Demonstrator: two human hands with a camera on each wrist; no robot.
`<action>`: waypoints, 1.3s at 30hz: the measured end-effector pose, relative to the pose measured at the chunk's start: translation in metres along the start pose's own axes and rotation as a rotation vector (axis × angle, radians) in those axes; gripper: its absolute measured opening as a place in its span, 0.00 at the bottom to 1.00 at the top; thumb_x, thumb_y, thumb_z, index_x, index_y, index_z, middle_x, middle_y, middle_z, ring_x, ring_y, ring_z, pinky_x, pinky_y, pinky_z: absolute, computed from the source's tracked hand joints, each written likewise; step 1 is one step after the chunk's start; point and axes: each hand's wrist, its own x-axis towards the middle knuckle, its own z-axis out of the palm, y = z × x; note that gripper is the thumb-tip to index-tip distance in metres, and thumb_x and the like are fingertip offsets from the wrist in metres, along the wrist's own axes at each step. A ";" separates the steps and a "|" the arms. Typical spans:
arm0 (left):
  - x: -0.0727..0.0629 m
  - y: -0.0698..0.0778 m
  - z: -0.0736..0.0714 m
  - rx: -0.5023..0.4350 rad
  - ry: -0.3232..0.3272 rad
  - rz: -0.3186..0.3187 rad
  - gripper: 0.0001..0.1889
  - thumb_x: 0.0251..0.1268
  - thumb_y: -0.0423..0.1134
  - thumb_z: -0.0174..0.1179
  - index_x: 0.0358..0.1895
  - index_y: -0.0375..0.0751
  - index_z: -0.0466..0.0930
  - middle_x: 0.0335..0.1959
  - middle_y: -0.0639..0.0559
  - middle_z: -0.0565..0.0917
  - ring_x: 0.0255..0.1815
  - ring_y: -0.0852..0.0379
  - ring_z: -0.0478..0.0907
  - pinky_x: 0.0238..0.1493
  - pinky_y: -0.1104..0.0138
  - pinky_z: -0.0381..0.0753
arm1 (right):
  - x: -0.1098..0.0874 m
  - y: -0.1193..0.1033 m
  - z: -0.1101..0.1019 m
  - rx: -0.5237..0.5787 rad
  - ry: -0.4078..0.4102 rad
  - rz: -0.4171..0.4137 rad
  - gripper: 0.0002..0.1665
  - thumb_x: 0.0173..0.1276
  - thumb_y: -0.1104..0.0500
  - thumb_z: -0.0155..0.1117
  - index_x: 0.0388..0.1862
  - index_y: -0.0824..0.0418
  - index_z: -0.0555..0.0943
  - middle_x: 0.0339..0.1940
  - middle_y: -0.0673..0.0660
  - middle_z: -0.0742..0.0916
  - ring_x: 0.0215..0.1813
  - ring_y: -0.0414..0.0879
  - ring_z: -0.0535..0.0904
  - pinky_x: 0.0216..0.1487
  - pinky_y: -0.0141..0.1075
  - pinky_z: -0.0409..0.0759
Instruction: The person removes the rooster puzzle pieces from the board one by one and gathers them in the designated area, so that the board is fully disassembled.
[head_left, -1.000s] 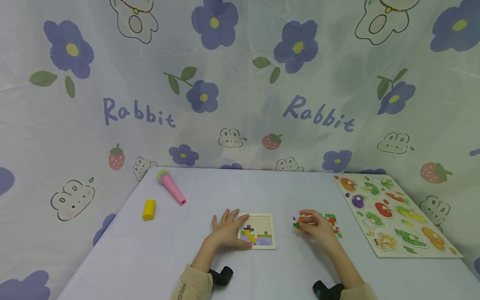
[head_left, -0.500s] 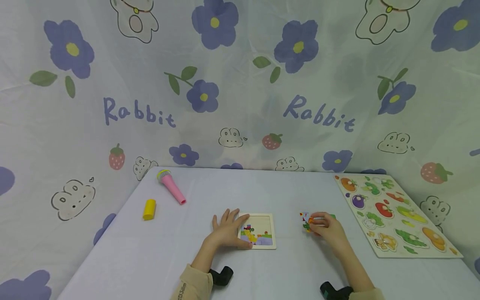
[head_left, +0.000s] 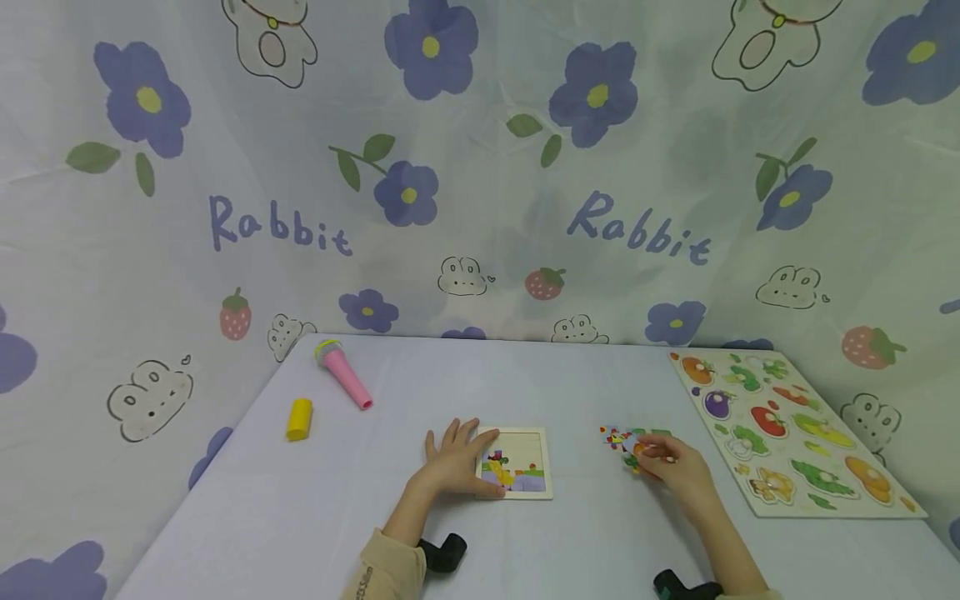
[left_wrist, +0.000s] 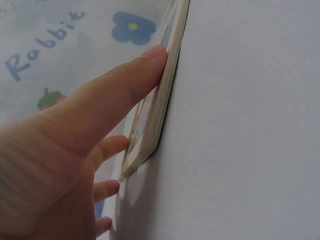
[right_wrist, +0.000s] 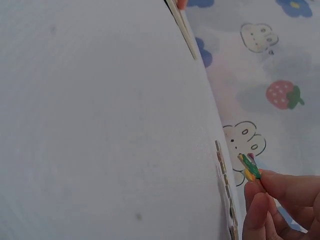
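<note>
My left hand (head_left: 455,462) rests with spread fingers on the left side of a small wooden puzzle tray (head_left: 548,463). In the left wrist view its thumb (left_wrist: 150,60) lies on the tray's rim, the other fingers reaching toward the adjoining edge. Colourful jigsaw pieces cover the tray's lower part; bare wood shows above. To the right, my right hand (head_left: 684,477) pinches a puzzle piece (right_wrist: 250,167) with green and yellow print between thumb and forefinger. That hand hovers over a cluster of loose puzzle pieces (head_left: 617,437) and partly hides them.
A large vegetable puzzle board (head_left: 810,442) lies along the table's right side. At the back left are a pink toy microphone (head_left: 345,375) and a yellow cylinder (head_left: 298,419). A printed curtain (head_left: 480,167) hangs behind the white table (head_left: 337,500).
My right hand has shifted right and slightly toward me over the loose pieces, uncovering more of those on the left. My left hand and the tray have stayed put.
</note>
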 end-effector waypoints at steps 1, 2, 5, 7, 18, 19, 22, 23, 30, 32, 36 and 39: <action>0.000 0.000 0.000 -0.001 0.000 -0.001 0.46 0.37 0.58 0.72 0.65 0.49 0.65 0.69 0.40 0.57 0.71 0.33 0.45 0.59 0.31 0.35 | -0.001 0.000 -0.001 -0.016 0.001 0.005 0.22 0.60 0.64 0.64 0.53 0.70 0.76 0.35 0.57 0.82 0.34 0.39 0.74 0.32 0.27 0.76; 0.000 0.001 -0.001 -0.001 0.001 -0.001 0.46 0.37 0.58 0.72 0.65 0.48 0.65 0.69 0.40 0.57 0.71 0.33 0.45 0.59 0.31 0.35 | -0.001 0.001 -0.002 -0.034 0.003 0.011 0.22 0.60 0.64 0.64 0.53 0.70 0.76 0.35 0.57 0.82 0.34 0.40 0.73 0.31 0.27 0.75; -0.001 0.002 -0.001 -0.004 0.002 -0.003 0.46 0.37 0.58 0.72 0.65 0.48 0.66 0.69 0.40 0.57 0.70 0.33 0.45 0.59 0.31 0.35 | -0.002 0.001 -0.006 -0.067 0.004 0.028 0.23 0.60 0.63 0.64 0.54 0.70 0.76 0.34 0.57 0.82 0.34 0.42 0.73 0.29 0.28 0.74; -0.001 0.002 -0.002 -0.004 0.002 -0.004 0.46 0.37 0.58 0.72 0.65 0.48 0.66 0.69 0.40 0.57 0.70 0.33 0.45 0.59 0.31 0.35 | -0.002 0.002 -0.007 -0.089 0.007 0.033 0.23 0.60 0.62 0.64 0.54 0.71 0.76 0.34 0.57 0.83 0.35 0.42 0.73 0.28 0.29 0.74; -0.001 0.001 0.000 0.002 0.007 0.003 0.46 0.38 0.58 0.71 0.65 0.48 0.65 0.69 0.40 0.57 0.71 0.33 0.45 0.59 0.31 0.35 | -0.003 0.005 -0.009 -0.235 0.050 -0.019 0.19 0.58 0.63 0.65 0.48 0.71 0.78 0.31 0.59 0.84 0.30 0.42 0.77 0.25 0.29 0.74; -0.001 0.001 0.000 0.002 0.006 0.003 0.46 0.38 0.58 0.71 0.65 0.48 0.65 0.69 0.40 0.57 0.70 0.33 0.45 0.59 0.31 0.35 | -0.004 0.004 -0.009 -0.251 0.059 -0.026 0.19 0.58 0.63 0.65 0.47 0.71 0.78 0.31 0.59 0.84 0.30 0.42 0.77 0.24 0.30 0.73; -0.001 0.000 0.000 -0.002 0.004 0.002 0.46 0.37 0.58 0.71 0.66 0.48 0.65 0.69 0.40 0.57 0.71 0.33 0.45 0.59 0.31 0.35 | -0.005 0.003 -0.008 -0.279 0.077 -0.033 0.18 0.57 0.64 0.65 0.46 0.71 0.78 0.30 0.59 0.84 0.30 0.44 0.77 0.24 0.31 0.73; 0.000 0.000 0.000 -0.002 0.003 0.001 0.46 0.37 0.58 0.72 0.66 0.48 0.65 0.69 0.40 0.57 0.71 0.33 0.45 0.59 0.31 0.34 | -0.005 0.003 -0.007 -0.284 0.082 -0.034 0.18 0.56 0.64 0.65 0.46 0.71 0.78 0.30 0.59 0.84 0.30 0.45 0.77 0.24 0.31 0.72; 0.001 0.000 0.001 0.002 -0.001 -0.003 0.46 0.37 0.59 0.72 0.66 0.49 0.65 0.70 0.40 0.57 0.71 0.33 0.45 0.59 0.31 0.35 | -0.003 0.001 -0.005 -0.306 0.096 -0.041 0.19 0.55 0.64 0.66 0.45 0.72 0.77 0.28 0.59 0.83 0.28 0.45 0.76 0.22 0.31 0.72; 0.001 0.000 0.001 0.002 -0.002 -0.003 0.47 0.37 0.59 0.71 0.66 0.49 0.65 0.70 0.40 0.57 0.71 0.33 0.45 0.59 0.31 0.35 | -0.003 0.001 -0.005 -0.313 0.101 -0.044 0.19 0.55 0.64 0.66 0.45 0.72 0.77 0.28 0.59 0.83 0.28 0.45 0.76 0.22 0.31 0.72; 0.001 -0.001 0.001 0.002 -0.001 -0.003 0.47 0.37 0.59 0.71 0.66 0.49 0.65 0.70 0.40 0.57 0.71 0.33 0.45 0.59 0.31 0.34 | -0.004 -0.001 -0.004 -0.325 0.104 -0.046 0.18 0.55 0.65 0.65 0.45 0.72 0.77 0.26 0.58 0.82 0.27 0.46 0.75 0.22 0.32 0.71; 0.001 -0.001 0.002 0.003 -0.001 -0.004 0.46 0.37 0.59 0.71 0.66 0.49 0.65 0.70 0.40 0.57 0.71 0.34 0.45 0.59 0.31 0.34 | -0.004 0.000 -0.003 -0.347 0.107 -0.041 0.19 0.54 0.64 0.66 0.45 0.71 0.77 0.26 0.57 0.81 0.27 0.47 0.75 0.23 0.33 0.70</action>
